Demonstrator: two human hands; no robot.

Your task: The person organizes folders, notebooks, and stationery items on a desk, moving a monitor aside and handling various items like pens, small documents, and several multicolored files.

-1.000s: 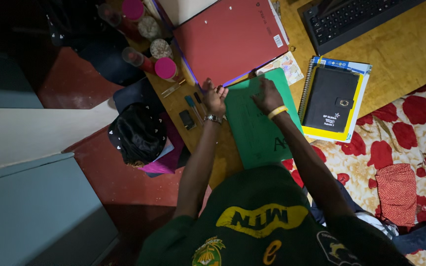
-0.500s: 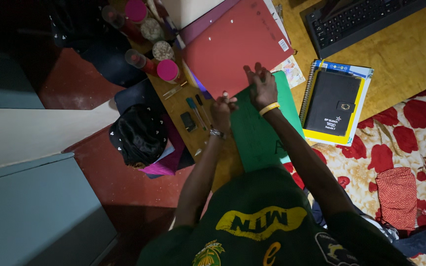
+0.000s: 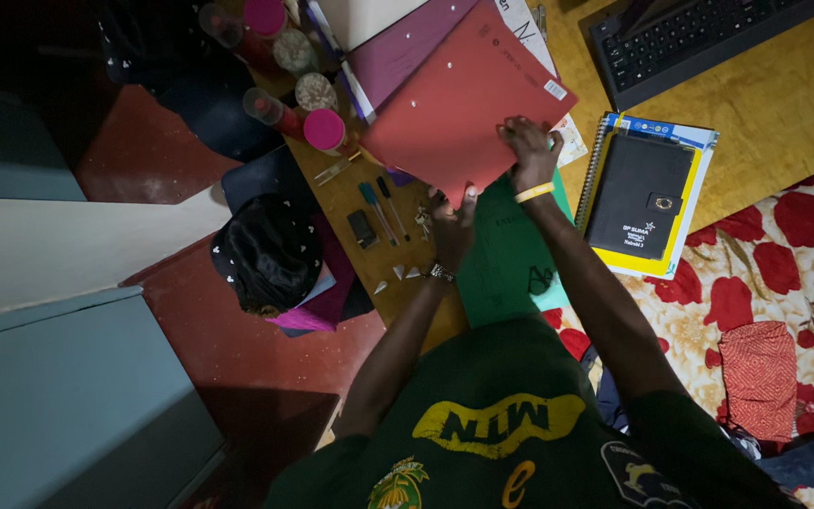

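The red folder (image 3: 463, 104) covers the far end of the green folder (image 3: 511, 254), and the dim light blurs the small items on the tabletop (image 3: 765, 94). The left hand (image 3: 451, 221) pinches the red folder's near corner; the right hand (image 3: 531, 151) grips its right edge, beside a small white label. A black notebook (image 3: 641, 196) lies right, pink-capped jars (image 3: 324, 130) left.

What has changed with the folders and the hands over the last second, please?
Both hands left the green folder and took hold of the red folder: left hand at its lower corner, right hand on its edge. The red folder swung askew, overlapping the green one. The black notebook and pens stayed.
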